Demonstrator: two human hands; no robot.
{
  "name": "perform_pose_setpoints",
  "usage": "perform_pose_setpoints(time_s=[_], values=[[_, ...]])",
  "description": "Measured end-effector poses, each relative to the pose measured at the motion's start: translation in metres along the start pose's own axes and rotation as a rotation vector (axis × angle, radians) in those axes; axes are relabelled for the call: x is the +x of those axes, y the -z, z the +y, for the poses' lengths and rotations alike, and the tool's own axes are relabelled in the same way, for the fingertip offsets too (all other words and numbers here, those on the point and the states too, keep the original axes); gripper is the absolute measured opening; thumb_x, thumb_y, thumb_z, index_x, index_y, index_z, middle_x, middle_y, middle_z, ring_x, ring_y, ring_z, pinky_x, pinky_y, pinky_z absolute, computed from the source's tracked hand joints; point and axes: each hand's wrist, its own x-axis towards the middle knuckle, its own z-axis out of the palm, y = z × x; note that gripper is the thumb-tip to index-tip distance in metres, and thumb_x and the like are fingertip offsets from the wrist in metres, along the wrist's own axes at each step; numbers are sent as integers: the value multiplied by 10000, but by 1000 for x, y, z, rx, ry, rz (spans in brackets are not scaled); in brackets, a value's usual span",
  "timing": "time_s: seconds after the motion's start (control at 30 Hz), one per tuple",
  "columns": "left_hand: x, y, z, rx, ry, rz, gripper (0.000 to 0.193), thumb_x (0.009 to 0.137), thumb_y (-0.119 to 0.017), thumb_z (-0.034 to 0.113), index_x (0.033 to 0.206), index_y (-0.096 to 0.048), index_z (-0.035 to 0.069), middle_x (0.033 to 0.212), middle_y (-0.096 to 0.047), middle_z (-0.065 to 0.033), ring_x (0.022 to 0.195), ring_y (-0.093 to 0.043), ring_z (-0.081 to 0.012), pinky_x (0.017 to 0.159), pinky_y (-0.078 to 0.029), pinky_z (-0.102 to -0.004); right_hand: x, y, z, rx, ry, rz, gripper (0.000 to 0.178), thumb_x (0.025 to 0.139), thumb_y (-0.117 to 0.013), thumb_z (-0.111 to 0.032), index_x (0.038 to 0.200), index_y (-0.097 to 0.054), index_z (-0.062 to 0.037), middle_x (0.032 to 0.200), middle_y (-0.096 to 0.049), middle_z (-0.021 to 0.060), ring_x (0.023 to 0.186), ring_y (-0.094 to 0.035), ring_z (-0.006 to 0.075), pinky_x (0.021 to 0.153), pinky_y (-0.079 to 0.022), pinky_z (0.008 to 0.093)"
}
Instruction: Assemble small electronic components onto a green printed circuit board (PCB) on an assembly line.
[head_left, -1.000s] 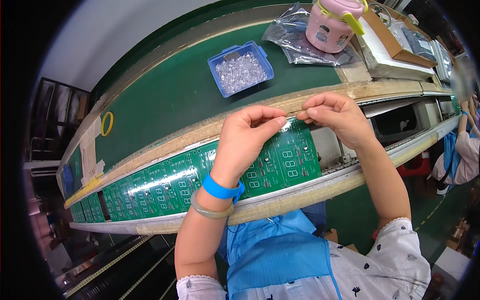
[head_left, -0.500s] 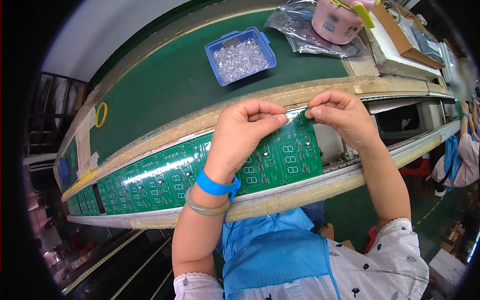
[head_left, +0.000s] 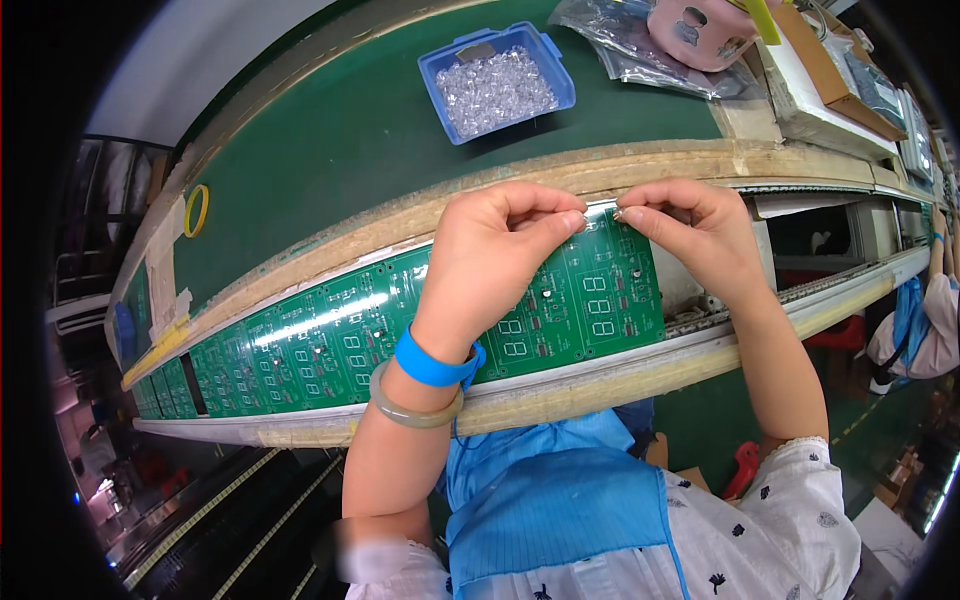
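A row of green circuit boards (head_left: 330, 350) lies in a narrow rail track in front of me, with white digit outlines printed on them. Over the far edge of the rightmost board (head_left: 610, 310), my left hand (head_left: 480, 255) is closed, thumb and forefinger pinched on a tiny bit too small to name. My right hand (head_left: 705, 235) pinches another tiny, shiny piece at that board's far right corner. The two pinches are a short gap apart. Beyond the rail stands a blue plastic bin (head_left: 568, 95) filled with small clear parts (head_left: 495, 90).
A yellow tape ring (head_left: 197, 211) lies on the green bench top at left. Far right are clear plastic bags (head_left: 665, 70), a pink basket (head_left: 700, 35) and a cardboard box (head_left: 835, 75). A wooden strip (head_left: 680, 165) borders the rail. Another person's arm (head_left: 938, 245) shows at the right edge.
The view has shifted a little, so the bin sits higher and the boards farther right in the picture. Both hands keep their pinches near the board's far edge.
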Motion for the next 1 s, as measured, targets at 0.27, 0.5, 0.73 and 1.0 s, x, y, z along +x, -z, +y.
perform_pose_setpoints(time_s=[0.27,0.5,0.73,1.0], values=[[-2,-3,-2,67,-30,42,147,888,-731,84,1012,-737,5,833,-686,16,755,-597,-36,673,-491,-188,4,0,2,-670,502,34,124,816,-734,-77,939,-736,-61,863,-687,83,858,-622,273,756,-518,363],[0,-3,-7,151,-52,41,132,881,-715,61,996,-744,3,806,-662,36,712,-551,-20,625,-453,-183,6,-8,2,-797,586,39,120,802,-738,-42,921,-718,-34,852,-663,75,827,-602,258,738,-497,360],[4,-7,-13,263,-178,84,137,858,-717,41,985,-753,6,785,-658,36,702,-551,-22,620,-450,-185,6,-9,1,-878,635,37,112,801,-727,-58,906,-702,-32,845,-645,86,835,-598,283,745,-504,384],[6,-9,-14,267,-218,101,159,828,-693,35,972,-752,3,780,-682,-34,677,-586,-72,612,-477,-229,6,-9,1,-907,656,26,113,806,-716,-76,905,-689,-29,851,-627,93,852,-590,297,759,-503,400]])
